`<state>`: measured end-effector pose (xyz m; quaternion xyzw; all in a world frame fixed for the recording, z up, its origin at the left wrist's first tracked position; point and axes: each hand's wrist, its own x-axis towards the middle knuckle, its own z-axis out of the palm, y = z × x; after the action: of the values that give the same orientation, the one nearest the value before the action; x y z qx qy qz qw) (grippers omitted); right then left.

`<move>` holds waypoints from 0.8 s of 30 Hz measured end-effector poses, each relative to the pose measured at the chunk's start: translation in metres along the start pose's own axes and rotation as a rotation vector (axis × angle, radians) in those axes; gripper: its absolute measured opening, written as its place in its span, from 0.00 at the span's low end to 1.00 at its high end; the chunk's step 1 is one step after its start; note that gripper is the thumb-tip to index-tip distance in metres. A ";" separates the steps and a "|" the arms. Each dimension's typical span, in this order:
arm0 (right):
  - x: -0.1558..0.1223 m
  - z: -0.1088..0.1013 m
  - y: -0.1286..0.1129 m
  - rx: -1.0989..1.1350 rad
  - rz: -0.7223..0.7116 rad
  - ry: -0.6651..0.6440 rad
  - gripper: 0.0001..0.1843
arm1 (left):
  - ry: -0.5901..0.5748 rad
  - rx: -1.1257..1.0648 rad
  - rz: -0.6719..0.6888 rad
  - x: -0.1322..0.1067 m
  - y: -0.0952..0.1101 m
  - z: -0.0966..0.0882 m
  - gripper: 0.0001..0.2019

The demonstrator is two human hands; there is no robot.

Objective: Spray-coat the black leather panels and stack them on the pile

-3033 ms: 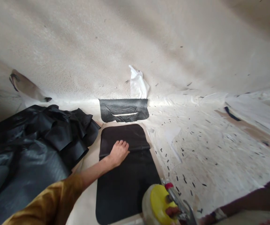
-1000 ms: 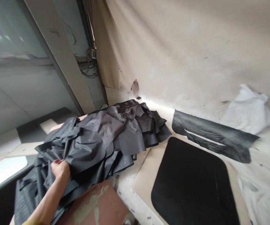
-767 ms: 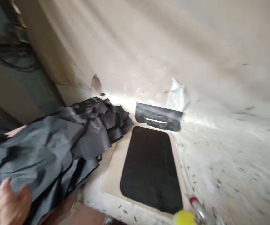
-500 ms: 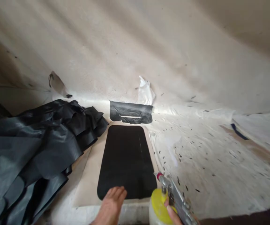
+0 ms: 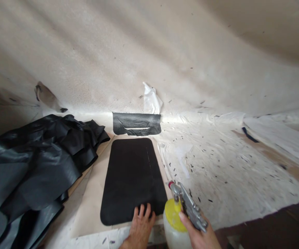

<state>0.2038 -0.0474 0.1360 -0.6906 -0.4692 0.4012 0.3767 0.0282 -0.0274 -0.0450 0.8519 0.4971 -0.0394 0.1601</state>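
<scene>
My left hand (image 5: 141,224) rests with spread fingers on the near edge of a flat black panel with rounded corners (image 5: 132,180). That panel lies on a pale paper sheet (image 5: 87,218). A metal spray gun (image 5: 188,204) with a red nozzle ring is gripped in my right hand (image 5: 201,233). Its whitish cup (image 5: 174,235) with a yellow lid hangs below, cut off by the bottom edge. The nozzle points forward and left, close to the panel's right edge. Part of my right hand is hidden behind the gun.
Loose black sheets (image 5: 43,155) are heaped at the left. Beyond the panel lies a smaller black piece with a slit (image 5: 136,123), below a white cloth scrap (image 5: 151,99). A draped pale sheet (image 5: 100,62) rises behind. Dark bits dot the white covering (image 5: 229,166) at right.
My left hand has moved right along the panel's near edge, and its fingers have spread. More of my right hand on the spray gun shows. The whole view has shifted slightly.
</scene>
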 end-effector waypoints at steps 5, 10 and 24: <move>0.001 0.000 0.015 0.037 0.064 0.023 0.27 | 0.008 0.030 -0.003 0.001 0.000 0.006 0.21; 0.000 -0.004 0.018 0.046 0.075 -0.001 0.27 | 0.018 0.049 -0.007 0.000 0.001 0.005 0.21; -0.018 -0.018 0.037 -0.001 0.069 0.117 0.23 | 0.003 0.089 0.021 -0.010 0.004 0.003 0.29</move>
<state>0.2287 -0.0776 0.1141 -0.7288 -0.4226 0.3726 0.3890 0.0270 -0.0386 -0.0443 0.8635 0.4860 -0.0586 0.1219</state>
